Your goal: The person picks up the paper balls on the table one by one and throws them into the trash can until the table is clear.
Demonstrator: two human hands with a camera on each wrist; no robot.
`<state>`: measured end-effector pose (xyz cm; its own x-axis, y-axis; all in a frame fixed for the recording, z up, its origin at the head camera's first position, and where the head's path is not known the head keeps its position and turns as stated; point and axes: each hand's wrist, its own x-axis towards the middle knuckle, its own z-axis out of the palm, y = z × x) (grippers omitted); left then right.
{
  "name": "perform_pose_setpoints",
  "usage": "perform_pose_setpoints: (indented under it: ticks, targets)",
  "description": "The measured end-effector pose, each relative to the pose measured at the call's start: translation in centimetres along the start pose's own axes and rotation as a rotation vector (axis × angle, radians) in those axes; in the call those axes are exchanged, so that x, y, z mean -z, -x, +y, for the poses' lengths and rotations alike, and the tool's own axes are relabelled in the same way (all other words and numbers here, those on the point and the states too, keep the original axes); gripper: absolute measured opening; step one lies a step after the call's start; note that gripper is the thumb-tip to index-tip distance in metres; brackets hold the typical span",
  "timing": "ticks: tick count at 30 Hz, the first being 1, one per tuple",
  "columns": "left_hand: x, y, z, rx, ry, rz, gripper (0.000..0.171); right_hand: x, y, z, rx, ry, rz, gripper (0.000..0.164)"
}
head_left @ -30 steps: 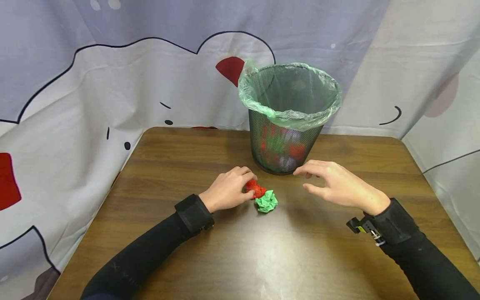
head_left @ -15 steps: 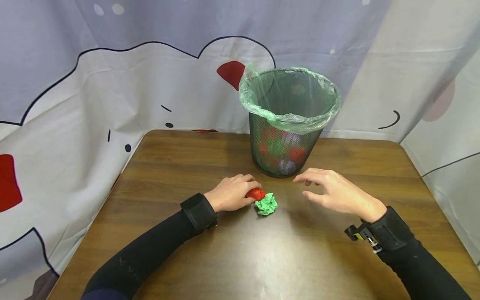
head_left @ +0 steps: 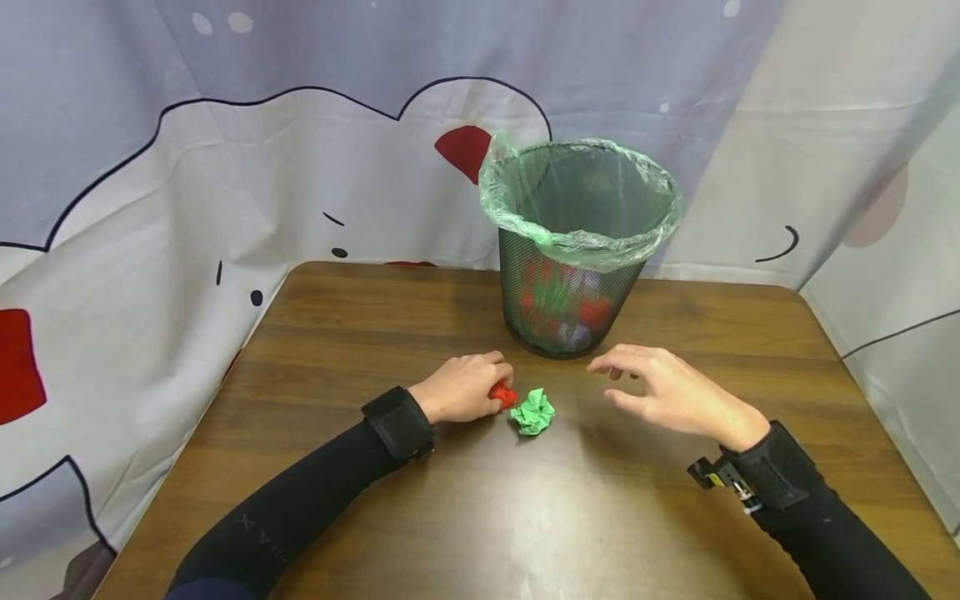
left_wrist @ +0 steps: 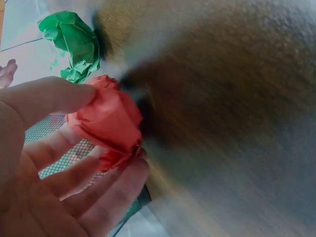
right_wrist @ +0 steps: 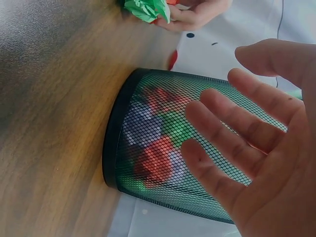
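Observation:
My left hand (head_left: 467,388) pinches a crumpled red paper ball (left_wrist: 111,116) between thumb and fingers, low over the table. In the head view only part of the red ball shows past the fingertips. Just to its right lies a crumpled green paper ball (head_left: 533,412), with a small gap between the two. My right hand (head_left: 660,387) hovers to the right of the green ball with its fingers loosely bent and nothing in them. The right wrist view shows that palm and its fingers (right_wrist: 217,128) in front of the mesh bin.
A black mesh wastebasket (head_left: 517,283) with a green plastic liner (head_left: 600,250) stands at the table's far side, behind both hands. Red, green and whitish paper balls show through its mesh. The wooden table (head_left: 360,308) ends at a printed curtain (head_left: 262,167).
The left hand has closed its fingers on the red paper ball and drawn it slightly left, away from the green one. The right hand stays nearly still, and the view has tilted up slightly.

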<state>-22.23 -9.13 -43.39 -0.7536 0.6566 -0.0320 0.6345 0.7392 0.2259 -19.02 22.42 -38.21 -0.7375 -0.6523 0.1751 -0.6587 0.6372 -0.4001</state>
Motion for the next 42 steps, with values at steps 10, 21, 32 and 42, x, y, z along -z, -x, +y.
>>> perform_pose_setpoints:
  ticks: [10,21,32,42]
  targets:
    - [1.0,0.3,-0.2,-0.013,0.083,0.124,0.018,-0.4,0.3,0.2,-0.006,-0.008,-0.003,0.035]
    - [4.4,0.2,0.1,-0.118,0.099,0.311,0.021,-0.8,0.6,0.4,-0.016,-0.007,0.002,0.034]
    - [8.5,-0.3,0.9,-0.282,0.14,0.466,0.023,-1.2,0.8,0.5,-0.04,-0.017,-0.02,0.035]
    - [12.0,-0.8,1.3,-0.355,0.155,0.598,0.026,-1.7,0.8,0.7,-0.029,-0.04,-0.013,0.035]
